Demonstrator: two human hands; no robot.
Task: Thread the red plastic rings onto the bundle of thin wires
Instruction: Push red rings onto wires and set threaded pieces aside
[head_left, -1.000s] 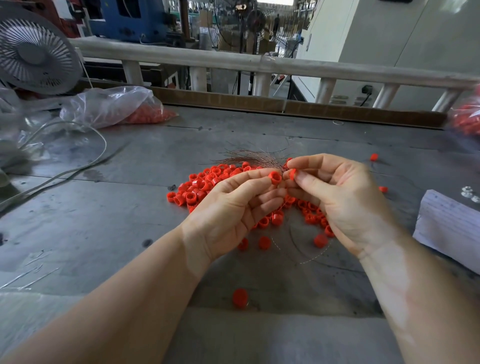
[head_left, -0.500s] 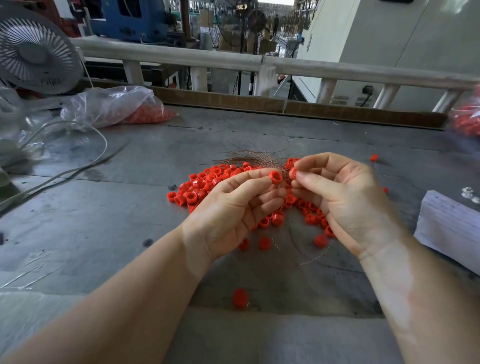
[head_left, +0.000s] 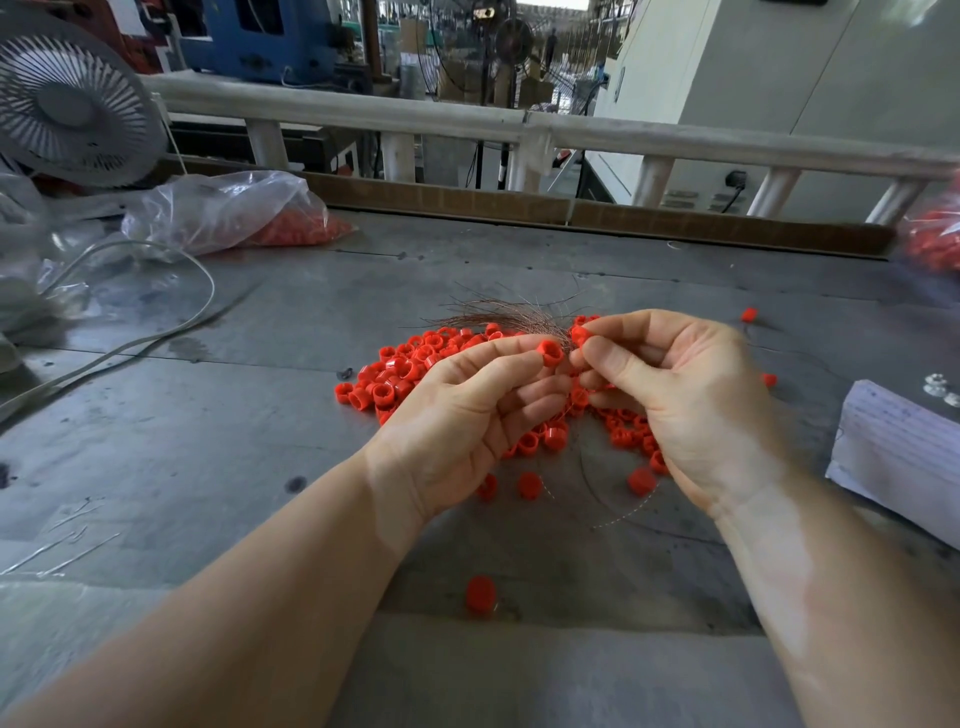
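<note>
Your left hand (head_left: 467, 415) pinches a red ring (head_left: 551, 353); your right hand (head_left: 675, 395) pinches another ring (head_left: 580, 335) at the wire bundle (head_left: 498, 314).

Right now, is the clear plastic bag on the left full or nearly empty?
Nearly empty: the clear plastic bag lies slumped, red rings only in its right end.

No text, label, brand, number or sign can be read. Faint lines of print or writing are seen on the white paper stack (head_left: 898, 447) at the right edge of the table, but they are too small and blurred to be made out. No legible marking is carried by the blue machine (head_left: 260, 36) behind the railing.
</note>
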